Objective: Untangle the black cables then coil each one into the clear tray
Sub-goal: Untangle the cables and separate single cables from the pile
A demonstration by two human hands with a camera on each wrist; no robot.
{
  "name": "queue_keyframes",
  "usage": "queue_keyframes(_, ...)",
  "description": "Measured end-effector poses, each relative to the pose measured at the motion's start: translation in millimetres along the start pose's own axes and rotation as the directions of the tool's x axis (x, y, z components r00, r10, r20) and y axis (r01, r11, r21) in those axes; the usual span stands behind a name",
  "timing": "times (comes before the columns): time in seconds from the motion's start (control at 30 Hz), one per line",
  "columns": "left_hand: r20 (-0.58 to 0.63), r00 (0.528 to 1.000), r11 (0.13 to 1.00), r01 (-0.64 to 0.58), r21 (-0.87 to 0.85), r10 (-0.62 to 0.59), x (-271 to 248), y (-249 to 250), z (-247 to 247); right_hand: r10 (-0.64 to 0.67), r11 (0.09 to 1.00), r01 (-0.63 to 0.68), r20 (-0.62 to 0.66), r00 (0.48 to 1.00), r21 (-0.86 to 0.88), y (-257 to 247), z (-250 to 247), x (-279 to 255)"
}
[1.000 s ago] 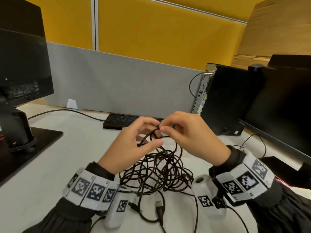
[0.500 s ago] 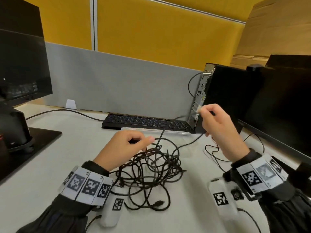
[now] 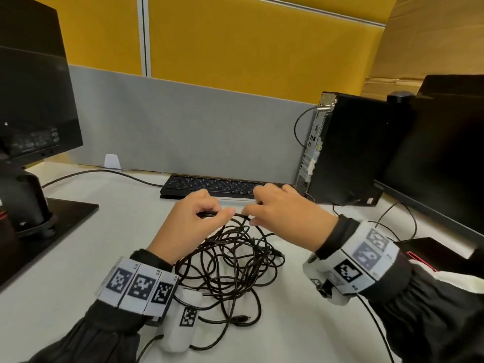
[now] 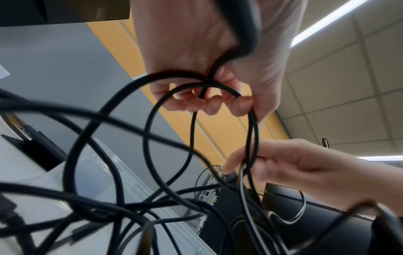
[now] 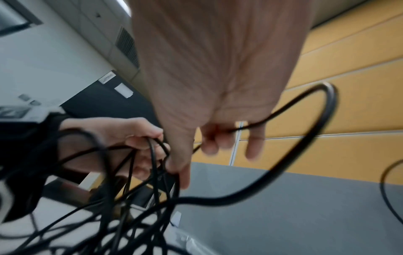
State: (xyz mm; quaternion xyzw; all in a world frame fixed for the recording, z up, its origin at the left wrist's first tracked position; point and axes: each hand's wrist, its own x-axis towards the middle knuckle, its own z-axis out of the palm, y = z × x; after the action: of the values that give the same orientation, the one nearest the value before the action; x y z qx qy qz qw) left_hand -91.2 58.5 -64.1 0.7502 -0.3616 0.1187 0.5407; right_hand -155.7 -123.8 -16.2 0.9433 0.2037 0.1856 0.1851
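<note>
A tangle of black cables (image 3: 230, 263) lies on the white desk between my wrists. My left hand (image 3: 220, 213) is raised over its far edge, fingers curled round a few looped strands (image 4: 202, 86). Close to its right, my right hand (image 3: 251, 218) pinches another black strand (image 5: 305, 103) that rises from the pile. In both wrist views the two hands are nearly touching. The clear tray (image 4: 93, 172) sits just beyond the tangle, in front of the keyboard; the hands hide most of it in the head view. A loose plug end (image 3: 242, 318) lies at the near side.
A black keyboard (image 3: 217, 186) lies against the grey partition. A black PC tower (image 3: 348, 148) and a monitor (image 3: 445, 166) stand at the right, with thin cables (image 3: 408, 218) trailing there. At the left are another monitor (image 3: 34, 100) and its flat base (image 3: 65, 218).
Half a second ago my right hand was drawn out to the right with a strand pulled taut. It has now come back beside the left hand over the tangle. The left hand barely moved.
</note>
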Motion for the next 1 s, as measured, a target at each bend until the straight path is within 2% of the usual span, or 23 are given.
queue_keyframes(0.07,0.059,0.998,1.0,-0.004,-0.016,0.005,0,-2,0,0.028,0.983,-0.023,-0.023,0.999,0.181,3,-10,-1)
queue_keyframes(0.13,0.183,0.983,1.0,-0.013,-0.024,0.017,-1,-1,0,0.193,0.916,-0.119,-0.162,0.968,0.384,12,-21,-5)
queue_keyframes(0.17,0.235,0.972,1.0,-0.019,-0.021,0.023,-1,-1,0,0.316,0.868,-0.166,-0.262,0.912,0.468,19,-26,-9)
queue_keyframes(0.2,0.263,0.964,1.0,-0.023,-0.019,0.027,-1,0,-1,0.447,0.803,-0.215,-0.323,0.834,0.556,27,-33,-12)
queue_keyframes(0.23,0.27,0.962,1.0,-0.02,-0.021,0.025,-1,0,-2,0.586,0.683,-0.222,-0.339,0.736,0.696,37,-37,-18)
queue_keyframes(0.27,0.264,0.964,1.0,-0.011,-0.027,0.018,-1,0,-4,0.733,0.467,-0.167,-0.275,0.622,0.868,50,-39,-25)
queue_keyframes(0.3,0.245,0.969,0.999,-0.003,-0.035,0.011,-1,1,-5,0.846,0.201,-0.038,-0.154,0.51,0.979,61,-44,-33)
queue_keyframes(0.33,0.215,0.977,0.999,-0.002,-0.038,0.01,-1,1,-7,0.912,-0.016,0.073,-0.016,0.409,0.997,73,-47,-42)
queue_keyframes(0.37,0.182,0.983,0.999,-0.009,-0.034,0.015,0,2,-8,0.934,-0.15,0.114,0.103,0.342,0.982,81,-48,-53)
queue_keyframes(0.4,0.155,0.988,0.999,-0.017,-0.027,0.021,0,2,-8,0.942,-0.203,0.061,0.178,0.284,0.977,88,-46,-63)
queue_keyframes(0.43,0.141,0.99,0.999,-0.028,-0.024,0.031,-1,3,-7,0.946,-0.206,-0.047,0.211,0.246,0.977,92,-40,-70)
queue_keyframes(0.47,0.144,0.989,0.999,-0.04,-0.026,0.043,-1,4,-6,0.948,-0.145,-0.229,0.201,0.246,0.963,94,-31,-75)
queue_keyframes(0.5,0.161,0.985,0.998,-0.05,-0.031,0.055,-2,5,-4,0.938,-0.002,-0.448,0.157,0.308,0.894,93,-22,-79)
queue_keyframes(0.53,0.178,0.982,0.998,-0.059,-0.038,0.064,-2,6,-2,0.902,0.161,-0.605,0.132,0.411,0.78,88,-14,-79)
queue_keyframes(0.57,0.187,0.98,0.997,-0.062,-0.041,0.069,-3,6,-1,0.848,0.314,-0.688,0.133,0.513,0.655,83,-6,-78)
queue_keyframes(0.6,0.185,0.98,0.997,-0.061,-0.04,0.067,-3,6,-1,0.797,0.417,-0.718,0.156,0.584,0.556,75,-1,-74)
queue_keyframes(0.7,0.161,0.985,0.997,-0.059,-0.043,0.066,-3,5,-3,0.676,0.612,-0.658,0.141,0.723,0.439,45,-1,-56)
queue_keyframes(0.77,0.137,0.989,0.998,-0.055,-0.043,0.06,-2,4,-4,0.572,0.729,-0.596,0.179,0.8,0.336,32,-3,-49)
queue_keyframes(0.87,0.073,0.997,0.997,-0.026,-0.068,0.031,-1,2,-4,0.472,0.858,-0.501,0.212,0.856,0.113,14,-5,-47)
queue_keyframes(0.93,0.016,1.0,0.995,-0.02,-0.096,0.022,0,2,-4,0.377,0.9,-0.419,0.267,0.887,0.122,3,-7,-49)
queue_keyframes(1.0,-0.054,0.998,0.991,-0.017,-0.134,0.009,0,5,-3,0.283,0.899,-0.373,0.345,0.895,0.229,-2,-6,-53)
